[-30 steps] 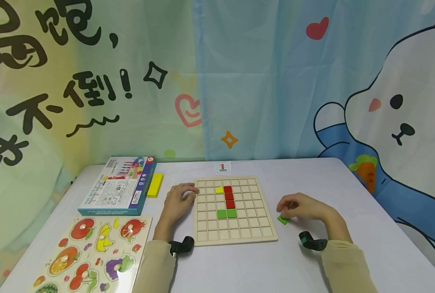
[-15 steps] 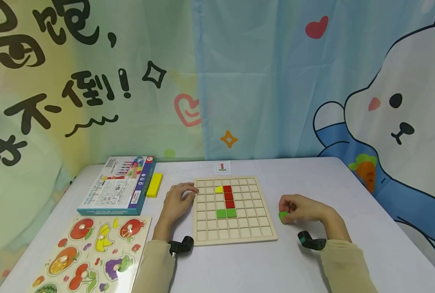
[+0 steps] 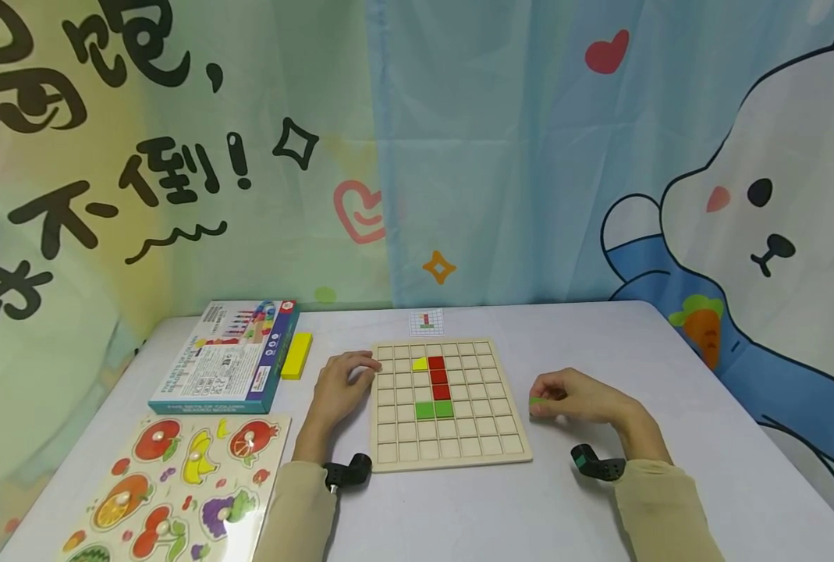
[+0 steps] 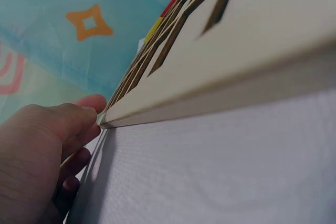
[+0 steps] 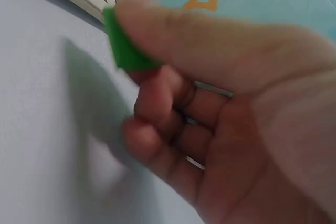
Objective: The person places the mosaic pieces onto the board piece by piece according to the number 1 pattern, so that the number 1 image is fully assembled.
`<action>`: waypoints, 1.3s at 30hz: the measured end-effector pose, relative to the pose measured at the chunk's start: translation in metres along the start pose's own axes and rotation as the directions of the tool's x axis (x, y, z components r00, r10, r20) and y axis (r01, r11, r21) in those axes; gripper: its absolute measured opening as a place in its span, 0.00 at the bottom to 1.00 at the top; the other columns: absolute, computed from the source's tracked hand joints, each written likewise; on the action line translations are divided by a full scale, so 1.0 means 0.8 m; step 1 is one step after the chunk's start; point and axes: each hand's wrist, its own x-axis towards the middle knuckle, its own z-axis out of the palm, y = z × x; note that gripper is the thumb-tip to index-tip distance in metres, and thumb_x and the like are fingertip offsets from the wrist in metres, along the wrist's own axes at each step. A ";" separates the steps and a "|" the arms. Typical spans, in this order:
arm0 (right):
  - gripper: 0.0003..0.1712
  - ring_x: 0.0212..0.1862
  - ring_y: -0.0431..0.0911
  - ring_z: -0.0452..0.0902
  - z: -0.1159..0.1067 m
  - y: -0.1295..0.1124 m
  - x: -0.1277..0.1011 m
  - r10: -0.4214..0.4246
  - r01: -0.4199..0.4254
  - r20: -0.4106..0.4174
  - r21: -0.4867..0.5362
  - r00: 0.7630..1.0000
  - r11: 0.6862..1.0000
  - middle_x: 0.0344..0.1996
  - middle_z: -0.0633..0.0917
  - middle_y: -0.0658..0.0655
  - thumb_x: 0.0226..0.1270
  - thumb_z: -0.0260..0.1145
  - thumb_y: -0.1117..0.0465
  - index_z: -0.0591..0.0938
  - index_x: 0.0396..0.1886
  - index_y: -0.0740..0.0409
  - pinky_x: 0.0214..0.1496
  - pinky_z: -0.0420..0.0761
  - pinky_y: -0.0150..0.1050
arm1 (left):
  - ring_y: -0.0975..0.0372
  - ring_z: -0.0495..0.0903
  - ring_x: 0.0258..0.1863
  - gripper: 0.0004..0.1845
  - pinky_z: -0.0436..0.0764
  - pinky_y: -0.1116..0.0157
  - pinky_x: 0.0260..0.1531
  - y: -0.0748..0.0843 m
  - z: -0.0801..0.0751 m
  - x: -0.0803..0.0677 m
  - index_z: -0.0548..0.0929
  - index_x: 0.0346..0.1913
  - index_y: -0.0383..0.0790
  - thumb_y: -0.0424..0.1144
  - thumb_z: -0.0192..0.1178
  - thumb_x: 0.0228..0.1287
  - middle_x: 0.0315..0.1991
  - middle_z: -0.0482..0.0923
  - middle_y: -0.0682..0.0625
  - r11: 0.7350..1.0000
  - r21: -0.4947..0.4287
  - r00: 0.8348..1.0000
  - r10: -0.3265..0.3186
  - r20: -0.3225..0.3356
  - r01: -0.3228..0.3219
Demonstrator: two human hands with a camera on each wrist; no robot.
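A wooden grid board (image 3: 452, 460) lies mid-table with a yellow piece (image 3: 420, 364), a column of red pieces (image 3: 440, 378) and two green pieces (image 3: 434, 410) in its cells. My left hand (image 3: 342, 390) is at the board's left side, relaxed fingertips touching its edge, as the left wrist view also shows. To the right of the board, my right hand (image 3: 581, 396) pinches a small green block (image 5: 126, 45) between thumb and fingers. The block is held just above the table, its far part hidden by the thumb; the other fingers curl loosely under.
Behind the board lies a small pattern card (image 3: 427, 322). At left are a boxed game (image 3: 220, 359), a yellow bar-shaped box (image 3: 297, 356) and a fruit picture board (image 3: 178, 484). A printed curtain (image 3: 487, 156) hangs behind the table.
My right hand has picked up the green block from the table, turned it in its fingers and shifted slightly left toward the board. My left hand stays in place.
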 end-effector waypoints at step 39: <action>0.12 0.37 0.43 0.73 0.040 -0.043 0.036 -0.138 0.141 -0.092 0.021 0.986 0.990 0.41 0.81 0.51 0.68 0.60 0.56 0.81 0.47 0.53 0.39 0.74 0.31 | 0.49 0.73 0.56 0.08 0.64 0.47 0.56 -0.001 0.004 -0.001 0.86 0.37 0.47 0.34 0.58 0.59 0.52 0.81 0.47 0.997 0.024 0.995 0.081 -0.060 -0.080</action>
